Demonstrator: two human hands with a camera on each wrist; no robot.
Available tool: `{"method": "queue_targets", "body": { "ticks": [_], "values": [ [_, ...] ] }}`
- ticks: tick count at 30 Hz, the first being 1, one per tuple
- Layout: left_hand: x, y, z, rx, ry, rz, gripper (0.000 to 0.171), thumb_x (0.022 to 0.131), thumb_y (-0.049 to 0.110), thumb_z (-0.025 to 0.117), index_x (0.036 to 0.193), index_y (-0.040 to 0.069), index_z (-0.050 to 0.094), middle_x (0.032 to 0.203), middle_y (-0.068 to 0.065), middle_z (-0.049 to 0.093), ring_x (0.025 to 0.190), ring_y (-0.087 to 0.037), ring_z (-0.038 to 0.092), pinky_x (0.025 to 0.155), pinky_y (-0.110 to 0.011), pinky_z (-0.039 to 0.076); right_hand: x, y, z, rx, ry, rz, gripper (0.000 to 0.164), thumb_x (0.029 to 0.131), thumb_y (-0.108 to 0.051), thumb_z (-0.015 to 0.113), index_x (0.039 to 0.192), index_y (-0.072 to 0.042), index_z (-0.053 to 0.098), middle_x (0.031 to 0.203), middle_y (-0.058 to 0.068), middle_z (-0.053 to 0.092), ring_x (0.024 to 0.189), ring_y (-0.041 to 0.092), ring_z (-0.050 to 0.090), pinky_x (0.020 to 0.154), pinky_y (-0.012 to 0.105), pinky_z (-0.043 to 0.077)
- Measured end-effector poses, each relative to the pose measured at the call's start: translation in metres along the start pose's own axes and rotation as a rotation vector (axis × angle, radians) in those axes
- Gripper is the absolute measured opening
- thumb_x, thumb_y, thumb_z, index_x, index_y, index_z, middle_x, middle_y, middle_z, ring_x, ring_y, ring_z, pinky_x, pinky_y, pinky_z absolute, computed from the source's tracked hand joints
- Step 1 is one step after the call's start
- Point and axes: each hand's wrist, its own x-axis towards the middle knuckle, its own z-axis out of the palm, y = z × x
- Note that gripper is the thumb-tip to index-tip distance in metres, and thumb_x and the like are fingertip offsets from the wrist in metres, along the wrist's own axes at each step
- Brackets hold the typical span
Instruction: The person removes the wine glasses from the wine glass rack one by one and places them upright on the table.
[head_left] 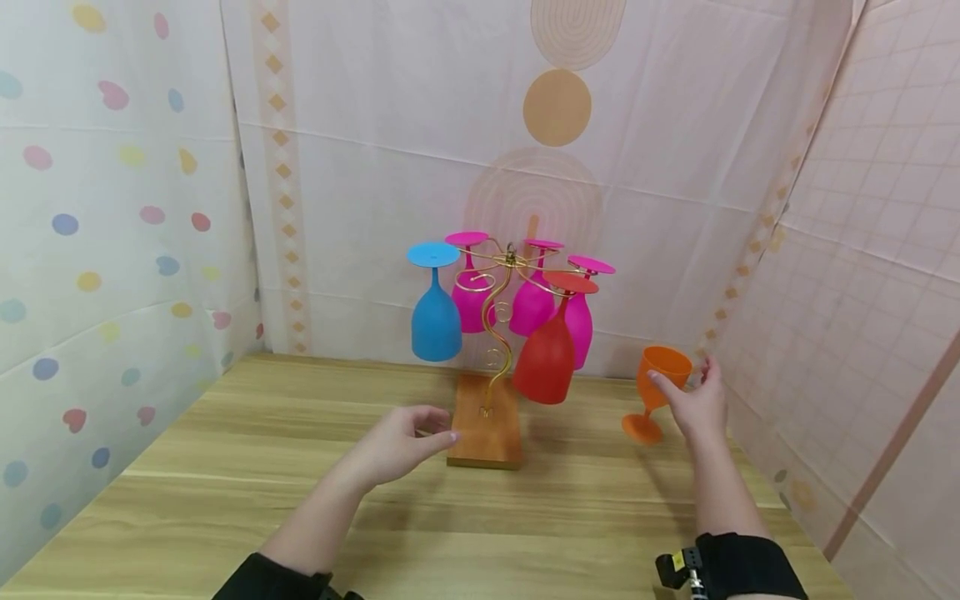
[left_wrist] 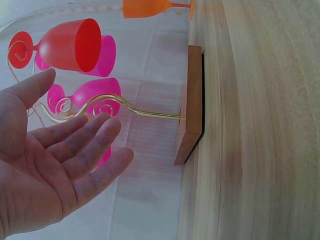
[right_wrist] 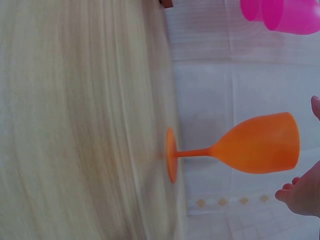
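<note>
An orange goblet [head_left: 651, 392] stands upright on the table at the right. My right hand [head_left: 697, 404] is beside its bowl, thumb on the near side and fingers on the far side. In the right wrist view a gap shows between the fingertips [right_wrist: 287, 192] and the orange goblet [right_wrist: 260, 145]. My left hand [left_wrist: 55, 155] is held palm up with spread, relaxed fingers, holding nothing. It is just left of the wooden base [head_left: 486, 437] of a gold wire glass rack [head_left: 495, 321]. From the rack hang a blue goblet [head_left: 436, 321], a red goblet [head_left: 547, 358] and several pink goblets [head_left: 534, 304], all upside down.
The wood-grain table [head_left: 247, 467] reaches back to a patterned cloth [head_left: 390, 167]. A dotted cloth [head_left: 112, 275] hangs at the left and a checked one [head_left: 885, 317] at the right, close to my right hand.
</note>
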Motion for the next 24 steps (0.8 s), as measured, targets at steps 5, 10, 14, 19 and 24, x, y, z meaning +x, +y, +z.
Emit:
{"method": "queue_targets", "body": {
  "ticks": [5, 10, 14, 19, 24],
  "values": [
    [0.000, -0.001, 0.000, 0.003, -0.002, 0.007, 0.050, 0.093, 0.041, 0.075, 0.126, 0.004, 0.068, 0.108, -0.002, 0.071, 0.100, -0.022, 0.067, 0.085, -0.042, 0.059, -0.001, -0.004, -0.007, 0.025, 0.016, -0.020, 0.114, 0.086, -0.050, 0.079, 0.164, -0.010, 0.005, 0.168, 0.018, 0.012, 0.153, 0.036, 0.014, 0.123, 0.051, 0.015],
    [0.001, 0.000, 0.001, 0.002, -0.005, 0.013, 0.050, 0.093, 0.040, 0.075, 0.126, 0.003, 0.068, 0.107, -0.002, 0.071, 0.100, -0.023, 0.067, 0.085, -0.042, 0.059, -0.004, -0.009, -0.012, 0.018, 0.033, -0.027, 0.115, 0.086, -0.053, 0.078, 0.165, -0.013, 0.005, 0.169, 0.014, 0.010, 0.154, 0.035, 0.013, 0.123, 0.052, 0.015],
    [0.001, 0.000, 0.001, 0.003, -0.007, 0.014, 0.050, 0.093, 0.040, 0.074, 0.126, 0.004, 0.068, 0.108, -0.002, 0.071, 0.100, -0.023, 0.067, 0.085, -0.041, 0.058, -0.006, -0.017, -0.015, 0.035, 0.045, -0.048, 0.112, 0.086, -0.053, 0.078, 0.165, -0.015, 0.008, 0.169, 0.010, 0.010, 0.154, 0.032, 0.012, 0.123, 0.052, 0.015],
    [0.001, 0.000, 0.000, 0.008, -0.003, 0.013, 0.050, 0.093, 0.041, 0.074, 0.126, 0.003, 0.068, 0.108, -0.002, 0.071, 0.100, -0.022, 0.067, 0.085, -0.042, 0.058, -0.008, -0.028, -0.017, 0.064, 0.065, -0.128, 0.103, 0.087, -0.049, 0.078, 0.164, -0.016, 0.019, 0.168, 0.004, 0.018, 0.154, 0.027, 0.016, 0.123, 0.048, 0.015],
    [0.001, 0.000, 0.000, 0.011, -0.001, 0.013, 0.050, 0.093, 0.041, 0.074, 0.126, 0.004, 0.068, 0.107, -0.002, 0.071, 0.100, -0.022, 0.067, 0.085, -0.042, 0.058, -0.009, -0.042, -0.017, 0.084, 0.079, -0.193, 0.089, 0.092, -0.048, 0.074, 0.161, -0.015, 0.029, 0.166, 0.002, 0.027, 0.152, 0.022, 0.022, 0.123, 0.041, 0.018]
  ]
}}
